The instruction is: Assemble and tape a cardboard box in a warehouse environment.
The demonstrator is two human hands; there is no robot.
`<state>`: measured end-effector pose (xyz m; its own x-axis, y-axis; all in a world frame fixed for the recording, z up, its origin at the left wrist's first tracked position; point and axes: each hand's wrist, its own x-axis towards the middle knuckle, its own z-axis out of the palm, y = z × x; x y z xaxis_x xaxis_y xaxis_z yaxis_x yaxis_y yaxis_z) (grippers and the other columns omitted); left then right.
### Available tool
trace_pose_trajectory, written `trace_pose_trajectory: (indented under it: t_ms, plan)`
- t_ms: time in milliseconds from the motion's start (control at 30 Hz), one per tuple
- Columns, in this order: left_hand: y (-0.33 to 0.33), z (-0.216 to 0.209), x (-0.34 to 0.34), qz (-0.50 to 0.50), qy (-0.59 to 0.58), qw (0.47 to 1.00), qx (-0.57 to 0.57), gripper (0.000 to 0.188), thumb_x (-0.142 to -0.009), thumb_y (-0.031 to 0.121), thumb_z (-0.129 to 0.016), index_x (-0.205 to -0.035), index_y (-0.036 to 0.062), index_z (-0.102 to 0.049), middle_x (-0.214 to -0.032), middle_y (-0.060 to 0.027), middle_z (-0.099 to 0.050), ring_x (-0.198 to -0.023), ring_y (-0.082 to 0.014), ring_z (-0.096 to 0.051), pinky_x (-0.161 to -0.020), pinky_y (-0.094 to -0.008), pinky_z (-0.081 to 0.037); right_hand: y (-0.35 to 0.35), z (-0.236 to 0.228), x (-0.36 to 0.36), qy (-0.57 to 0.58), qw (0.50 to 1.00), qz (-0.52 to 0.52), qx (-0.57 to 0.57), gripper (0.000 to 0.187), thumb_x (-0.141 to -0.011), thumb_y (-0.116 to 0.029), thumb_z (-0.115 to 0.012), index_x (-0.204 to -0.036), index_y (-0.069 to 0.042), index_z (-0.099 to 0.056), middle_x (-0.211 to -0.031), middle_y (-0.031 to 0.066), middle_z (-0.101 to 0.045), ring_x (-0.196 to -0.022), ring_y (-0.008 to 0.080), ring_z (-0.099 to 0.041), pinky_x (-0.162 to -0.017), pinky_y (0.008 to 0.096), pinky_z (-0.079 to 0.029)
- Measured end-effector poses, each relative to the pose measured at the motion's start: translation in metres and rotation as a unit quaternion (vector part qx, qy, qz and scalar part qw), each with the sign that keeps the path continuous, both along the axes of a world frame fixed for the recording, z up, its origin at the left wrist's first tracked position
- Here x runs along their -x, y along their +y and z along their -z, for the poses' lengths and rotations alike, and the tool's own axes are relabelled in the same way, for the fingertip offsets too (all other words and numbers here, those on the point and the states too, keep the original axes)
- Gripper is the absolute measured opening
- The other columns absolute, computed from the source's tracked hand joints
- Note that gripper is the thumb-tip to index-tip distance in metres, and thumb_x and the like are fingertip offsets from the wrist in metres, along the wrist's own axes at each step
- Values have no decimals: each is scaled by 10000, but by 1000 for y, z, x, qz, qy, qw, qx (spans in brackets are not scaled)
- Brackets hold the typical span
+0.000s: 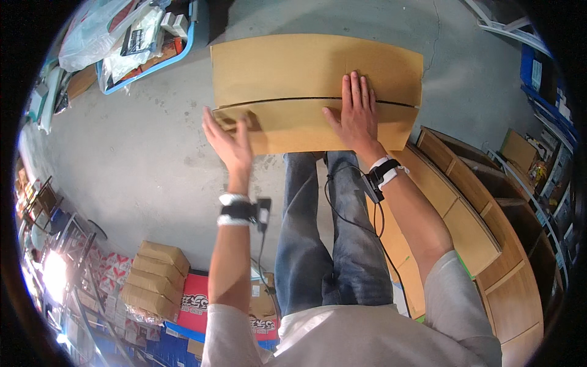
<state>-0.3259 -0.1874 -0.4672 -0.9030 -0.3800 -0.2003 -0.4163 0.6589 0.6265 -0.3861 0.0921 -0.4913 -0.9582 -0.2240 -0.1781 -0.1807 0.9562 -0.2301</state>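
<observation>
The brown cardboard (278,67) lies ahead of the person's legs (306,226), a dark slit running left to right between its far and near panels; the right hand (356,116) rests flat, fingers nearly straight, across the slit toward the right end; the left hand (229,140) is at the near panel's left end, thumb and fingers apart, clamped on nothing visible, though I cannot tell whether it touches the edge; the step in hand looks like pressing the panels level; the next move seems to call for the left hand squaring that edge, the right palm keeping both panels down.
</observation>
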Motion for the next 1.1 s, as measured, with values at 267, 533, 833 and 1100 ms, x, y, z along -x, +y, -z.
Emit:
trace_pose_trajectory:
  t_ms: [267, 533, 833, 1100]
  plan:
    - [-21, 52, 53, -145, -127, 981, -36, 1095, -893, 732, -614, -1626, 37, -188, -1491, -310, -423, -1401, -461, -417, -1153, -533, -335, 32, -16, 20, -20, 994, 7, 103, 759, -949, -382, -657, -1569, -65, -356, -1616, 242, -333, -1488, 445, -324, -1216, 561, -270]
    - [-30, 63, 52, -153, -91, 984, -25, 1045, -924, 666, -638, -1506, -133, -295, -1461, -340, -473, -1368, -441, -478, -1146, -457, -371, 156, -2, -6, -154, 864, 436, 197, 762, -1026, -601, -446, -1565, -70, -357, -1494, 252, -520, -1371, 457, -489, -1118, 481, -411]
    - [-36, 56, 60, -91, -95, 991, -29, 688, -980, 560, -636, -1216, -79, -532, -1206, -261, -634, -1144, -386, -609, -990, -451, -462, 135, 14, -83, -98, 838, 513, 160, 788, -1019, -657, -407, -1518, -47, -414, -1378, 316, -583, -1236, 502, -572, -1024, 528, -461]
    - [36, 36, 130, 90, -47, 993, -55, 663, -915, 495, -732, -1333, 2, -580, -1215, -174, -700, -1132, -285, -650, -1016, -372, -465, 128, 21, -237, -61, 729, 631, 257, 728, -1020, -572, -497, -1564, -108, -359, -1396, 226, -563, -1257, 400, -578, -921, 507, -523]
